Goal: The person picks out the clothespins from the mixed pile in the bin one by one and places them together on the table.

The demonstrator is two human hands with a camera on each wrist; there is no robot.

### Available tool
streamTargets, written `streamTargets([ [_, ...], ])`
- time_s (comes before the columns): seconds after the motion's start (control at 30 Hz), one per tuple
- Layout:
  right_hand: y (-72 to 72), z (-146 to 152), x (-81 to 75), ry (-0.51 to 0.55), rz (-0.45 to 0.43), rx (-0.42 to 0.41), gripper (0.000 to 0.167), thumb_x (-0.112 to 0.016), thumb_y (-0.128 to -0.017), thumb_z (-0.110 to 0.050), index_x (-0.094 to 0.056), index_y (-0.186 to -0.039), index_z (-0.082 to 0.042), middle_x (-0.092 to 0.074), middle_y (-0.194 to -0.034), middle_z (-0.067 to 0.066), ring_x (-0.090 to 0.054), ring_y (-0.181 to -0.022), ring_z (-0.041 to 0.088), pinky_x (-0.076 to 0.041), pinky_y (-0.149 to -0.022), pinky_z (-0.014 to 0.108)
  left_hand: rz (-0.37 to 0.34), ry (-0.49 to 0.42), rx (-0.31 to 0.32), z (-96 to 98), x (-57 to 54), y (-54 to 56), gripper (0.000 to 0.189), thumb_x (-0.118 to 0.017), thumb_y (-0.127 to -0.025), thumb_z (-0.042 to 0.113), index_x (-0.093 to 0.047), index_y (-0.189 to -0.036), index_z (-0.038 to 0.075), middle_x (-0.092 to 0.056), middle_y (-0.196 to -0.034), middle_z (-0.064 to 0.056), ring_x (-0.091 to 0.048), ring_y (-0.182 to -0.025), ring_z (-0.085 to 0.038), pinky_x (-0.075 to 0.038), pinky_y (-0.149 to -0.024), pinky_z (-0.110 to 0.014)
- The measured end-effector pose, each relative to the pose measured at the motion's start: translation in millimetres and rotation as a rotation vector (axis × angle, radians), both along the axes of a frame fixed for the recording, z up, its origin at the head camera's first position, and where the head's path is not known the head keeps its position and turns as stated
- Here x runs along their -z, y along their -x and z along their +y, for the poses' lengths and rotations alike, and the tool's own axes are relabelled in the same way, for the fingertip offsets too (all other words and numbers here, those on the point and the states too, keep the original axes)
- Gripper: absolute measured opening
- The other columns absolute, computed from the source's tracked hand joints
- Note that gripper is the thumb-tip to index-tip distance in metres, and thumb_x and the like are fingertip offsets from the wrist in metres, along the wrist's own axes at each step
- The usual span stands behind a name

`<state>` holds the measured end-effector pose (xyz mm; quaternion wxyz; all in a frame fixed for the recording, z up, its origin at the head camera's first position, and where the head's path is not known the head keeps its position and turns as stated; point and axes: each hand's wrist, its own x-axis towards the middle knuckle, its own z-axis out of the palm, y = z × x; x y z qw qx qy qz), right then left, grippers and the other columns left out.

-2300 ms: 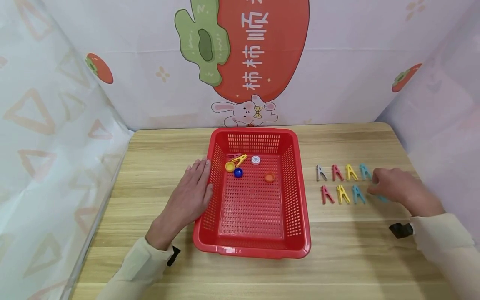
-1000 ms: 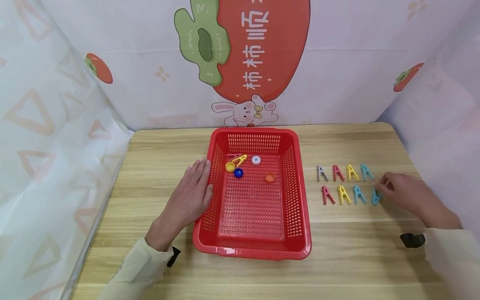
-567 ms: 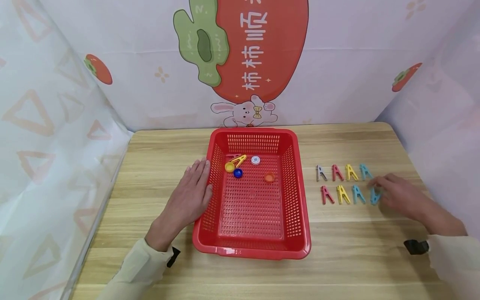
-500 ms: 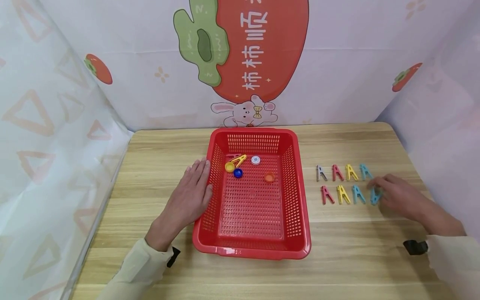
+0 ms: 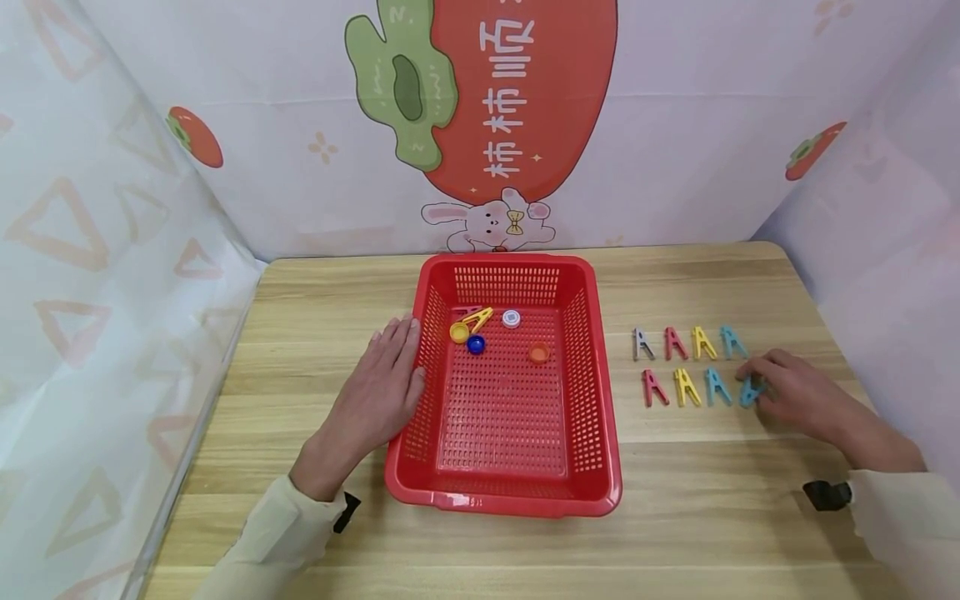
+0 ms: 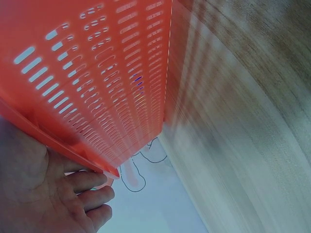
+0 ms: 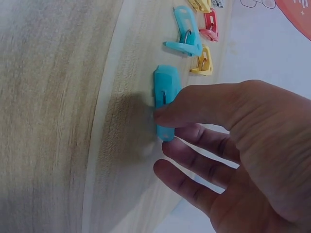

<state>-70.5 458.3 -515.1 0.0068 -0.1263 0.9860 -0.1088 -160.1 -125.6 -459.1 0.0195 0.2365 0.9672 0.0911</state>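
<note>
My right hand (image 5: 806, 396) pinches a light-blue clothespin (image 5: 749, 391) at the right end of the nearer row. In the right wrist view the thumb lies on this clothespin (image 7: 166, 80), with other fingers behind it. That row also has a red (image 5: 655, 388), a yellow (image 5: 686, 387) and a blue clothespin (image 5: 717, 387). Behind them lie a grey (image 5: 642, 343), a red (image 5: 676, 343), a yellow (image 5: 703, 342) and a blue clothespin (image 5: 732, 342). My left hand (image 5: 375, 383) rests with straight fingers on the left rim of a red basket (image 5: 502, 504).
In the basket lie a yellow clothespin (image 5: 480, 319), a pink clothespin (image 5: 471, 310), a yellow cap (image 5: 459, 332), a blue cap (image 5: 476, 344), a white cap (image 5: 511, 319) and an orange cap (image 5: 538, 353). Printed cloth walls (image 5: 300, 167) border the wooden table (image 5: 322, 317).
My right hand drew back slightly rightward, then came in again over the end blue clothespin, which has turned a little under the fingers. Left hand and basket have stayed put.
</note>
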Motion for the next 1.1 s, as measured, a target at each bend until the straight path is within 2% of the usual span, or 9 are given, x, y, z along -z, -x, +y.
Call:
streamTargets([
  [0.13,-0.5,0.0,-0.1,0.004,-0.012,0.028,0.031,-0.083,-0.077,0.007,-0.073,-0.106,0.001,-0.066,-0.105,0.023,-0.068,-0.092,0.038,-0.060,-0.073,0.049,0.000,-0.002,-0.001,-0.1,0.1,0.0,0.079,-0.055,-0.109,0.030,-0.018,-0.173,0.000,-0.021,-0.182,-0.019,-0.018,-0.169,-0.040,-0.018,-0.138,-0.057],
  [0.47,-3.2,1.5,0.7,0.020,-0.033,0.094,0.028,-0.082,-0.082,-0.001,-0.073,-0.108,0.004,-0.062,-0.103,0.023,-0.067,-0.084,0.030,-0.055,-0.063,0.032,-0.002,-0.009,-0.001,-0.7,1.3,0.7,0.079,-0.054,-0.110,0.029,-0.018,-0.173,0.000,-0.021,-0.181,-0.020,-0.018,-0.169,-0.040,-0.017,-0.138,-0.057],
  [0.57,-4.4,0.8,0.7,0.028,-0.037,0.116,0.026,-0.082,-0.086,-0.003,-0.072,-0.108,0.006,-0.062,-0.101,0.025,-0.068,-0.083,0.032,-0.056,-0.063,0.035,-0.002,-0.008,-0.004,-0.6,1.3,0.6,0.080,-0.055,-0.109,0.029,-0.018,-0.173,0.000,-0.021,-0.181,-0.020,-0.019,-0.169,-0.041,-0.018,-0.138,-0.057],
  [0.7,-6.1,-0.4,-0.9,0.025,-0.050,0.162,0.028,-0.081,-0.090,-0.008,-0.071,-0.109,0.009,-0.063,-0.100,0.028,-0.068,-0.084,0.036,-0.059,-0.067,0.048,-0.003,-0.005,-0.007,-0.5,1.2,0.3,0.080,-0.056,-0.109,0.029,-0.018,-0.173,0.001,-0.021,-0.182,-0.019,-0.019,-0.169,-0.041,-0.018,-0.138,-0.057],
  [0.83,-7.0,-0.1,-2.4,0.007,-0.062,0.212,0.029,-0.079,-0.093,-0.014,-0.069,-0.106,0.010,-0.065,-0.093,0.021,-0.065,-0.080,0.032,-0.057,-0.069,0.050,-0.006,-0.006,-0.007,-0.1,1.0,0.3,0.080,-0.055,-0.109,0.030,-0.018,-0.173,0.001,-0.021,-0.182,-0.019,-0.018,-0.170,-0.040,-0.018,-0.138,-0.057],
  [1.03,-8.2,-0.6,-3.4,-0.002,-0.107,0.263,0.028,-0.077,-0.098,-0.020,-0.063,-0.089,0.003,-0.056,-0.077,0.008,-0.051,-0.069,0.021,-0.042,-0.060,0.034,-0.002,-0.008,0.000,-0.2,0.4,0.2,0.079,-0.055,-0.109,0.029,-0.019,-0.173,0.000,-0.021,-0.182,-0.019,-0.019,-0.169,-0.041,-0.018,-0.138,-0.057],
  [1.1,-9.2,-1.9,-2.2,-0.003,-0.088,0.269,0.030,-0.077,-0.097,-0.020,-0.061,-0.082,0.000,-0.054,-0.072,0.006,-0.048,-0.066,0.020,-0.039,-0.058,0.032,-0.003,-0.010,0.002,-0.3,-0.1,0.3,0.078,-0.055,-0.110,0.029,-0.019,-0.173,0.000,-0.021,-0.182,-0.019,-0.019,-0.169,-0.041,-0.017,-0.138,-0.057],
])
